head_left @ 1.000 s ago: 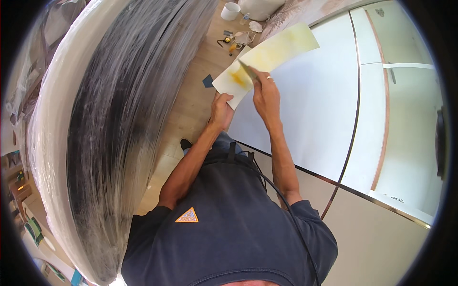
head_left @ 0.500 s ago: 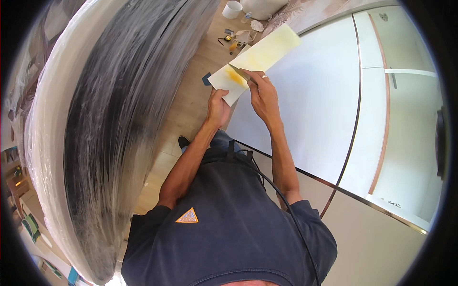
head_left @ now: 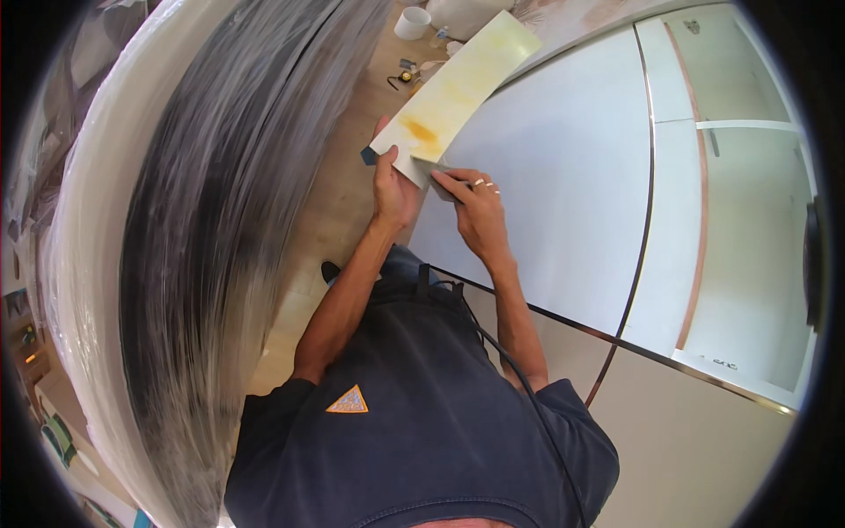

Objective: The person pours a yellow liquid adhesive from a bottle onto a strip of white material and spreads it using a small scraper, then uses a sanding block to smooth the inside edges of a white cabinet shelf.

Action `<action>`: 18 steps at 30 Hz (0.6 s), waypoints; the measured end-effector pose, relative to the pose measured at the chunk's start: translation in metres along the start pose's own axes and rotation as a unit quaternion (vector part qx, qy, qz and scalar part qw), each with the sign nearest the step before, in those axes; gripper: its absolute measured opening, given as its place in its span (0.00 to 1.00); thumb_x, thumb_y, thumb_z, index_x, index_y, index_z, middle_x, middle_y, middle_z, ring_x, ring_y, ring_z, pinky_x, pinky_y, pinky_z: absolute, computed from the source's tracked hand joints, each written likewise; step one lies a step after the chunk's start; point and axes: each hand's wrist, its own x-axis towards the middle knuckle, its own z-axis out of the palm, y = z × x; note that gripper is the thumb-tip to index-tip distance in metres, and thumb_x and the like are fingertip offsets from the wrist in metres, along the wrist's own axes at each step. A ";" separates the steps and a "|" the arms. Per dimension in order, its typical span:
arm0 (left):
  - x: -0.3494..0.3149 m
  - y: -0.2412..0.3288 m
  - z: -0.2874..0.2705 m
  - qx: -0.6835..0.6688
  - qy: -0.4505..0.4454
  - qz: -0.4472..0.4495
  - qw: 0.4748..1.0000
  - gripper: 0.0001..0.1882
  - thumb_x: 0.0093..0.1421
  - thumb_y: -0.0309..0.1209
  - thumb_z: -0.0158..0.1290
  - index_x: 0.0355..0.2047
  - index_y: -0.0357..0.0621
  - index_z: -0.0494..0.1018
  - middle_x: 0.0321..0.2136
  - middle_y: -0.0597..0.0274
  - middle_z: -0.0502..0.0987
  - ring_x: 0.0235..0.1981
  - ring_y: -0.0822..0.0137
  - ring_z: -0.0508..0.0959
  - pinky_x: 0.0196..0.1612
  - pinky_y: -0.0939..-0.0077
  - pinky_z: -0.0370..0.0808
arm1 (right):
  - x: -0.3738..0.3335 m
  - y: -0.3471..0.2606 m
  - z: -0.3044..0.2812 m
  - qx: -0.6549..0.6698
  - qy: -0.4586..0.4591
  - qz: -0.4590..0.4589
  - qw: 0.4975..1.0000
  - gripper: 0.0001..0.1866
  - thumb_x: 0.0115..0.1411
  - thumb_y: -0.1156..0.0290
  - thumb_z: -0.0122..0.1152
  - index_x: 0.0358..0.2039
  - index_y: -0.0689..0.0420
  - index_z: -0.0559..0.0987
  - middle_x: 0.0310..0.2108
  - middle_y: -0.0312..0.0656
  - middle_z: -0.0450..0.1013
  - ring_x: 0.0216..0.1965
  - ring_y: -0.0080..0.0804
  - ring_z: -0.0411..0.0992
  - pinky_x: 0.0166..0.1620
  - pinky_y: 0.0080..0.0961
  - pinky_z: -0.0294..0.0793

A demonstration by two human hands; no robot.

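Hands are both occupied: with the left hand [head_left: 394, 198] I am gripping the pale strip [head_left: 462, 88] by its near end, thumb on top, while its far end is reaching away from me. An orange-yellow smear [head_left: 422, 132] is lying just beyond that thumb. With the right hand [head_left: 482, 216] I am holding a flat grey blade [head_left: 447, 187] at the strip's near right edge, left of the white panel [head_left: 554, 202]. For even strokes, I'd be bracing the strip firmly, angling the blade shallowly and pressing lightly.
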 end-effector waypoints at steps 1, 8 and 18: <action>0.001 -0.002 -0.004 0.001 -0.003 -0.003 1.000 0.32 0.67 0.32 0.37 0.71 0.53 0.44 0.66 0.56 0.58 0.66 0.59 0.60 0.68 0.60 0.56 | 0.002 0.004 -0.006 0.020 0.008 0.014 1.000 0.23 0.54 0.84 0.54 0.49 0.48 0.81 0.43 0.41 0.75 0.45 0.43 0.72 0.46 0.38 0.69; 0.003 -0.003 0.006 0.025 -0.010 -0.022 0.999 0.31 0.66 0.29 0.37 0.70 0.51 0.47 0.65 0.56 0.59 0.65 0.60 0.61 0.68 0.60 0.58 | 0.049 0.020 -0.030 0.034 0.018 0.125 0.991 0.17 0.62 0.78 0.50 0.49 0.52 0.80 0.39 0.46 0.75 0.43 0.47 0.72 0.45 0.39 0.71; 0.004 -0.004 0.007 0.037 0.011 -0.011 0.999 0.32 0.64 0.27 0.37 0.70 0.51 0.46 0.65 0.56 0.59 0.65 0.60 0.61 0.68 0.61 0.58 | 0.047 0.002 -0.016 0.079 -0.074 0.116 0.987 0.17 0.61 0.78 0.49 0.50 0.55 0.78 0.40 0.49 0.75 0.43 0.50 0.73 0.45 0.42 0.71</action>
